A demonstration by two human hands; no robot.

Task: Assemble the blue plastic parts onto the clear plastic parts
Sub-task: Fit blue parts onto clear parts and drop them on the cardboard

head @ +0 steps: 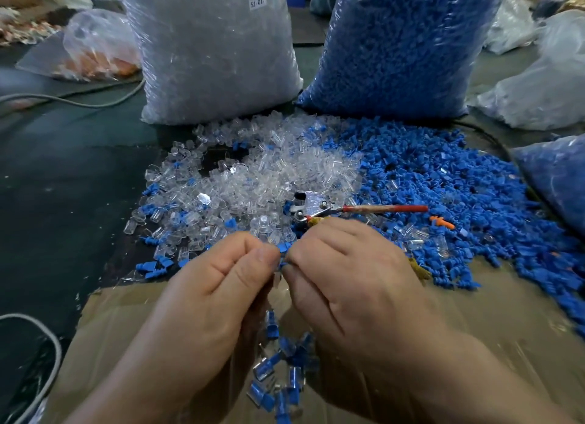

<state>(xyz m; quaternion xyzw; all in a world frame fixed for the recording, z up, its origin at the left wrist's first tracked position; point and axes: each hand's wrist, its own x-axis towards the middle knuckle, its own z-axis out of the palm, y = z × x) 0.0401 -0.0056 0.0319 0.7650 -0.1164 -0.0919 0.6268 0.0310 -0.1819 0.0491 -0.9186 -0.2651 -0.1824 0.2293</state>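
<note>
My left hand [221, 284] and my right hand [342, 271] meet at the centre, thumbs and forefingers pinching together. Between them a small blue part [284, 247] shows, and a bit of a clear part [277, 279] peeks out below the fingertips. My left hand pinches the clear part; my right hand pinches the blue one. A loose heap of clear parts [253, 176] lies just beyond my hands, and a heap of blue parts [443, 195] spreads to its right. Several joined blue-and-clear pieces [278, 376] lie in the cardboard box [126, 322] under my wrists.
Red-handled pliers [348, 209] lie on the heaps beyond my right hand. A tall bag of clear parts [209, 50] and a tall bag of blue parts [402, 43] stand behind. More bags sit at both sides, and a grey cable [53, 344] curves at lower left.
</note>
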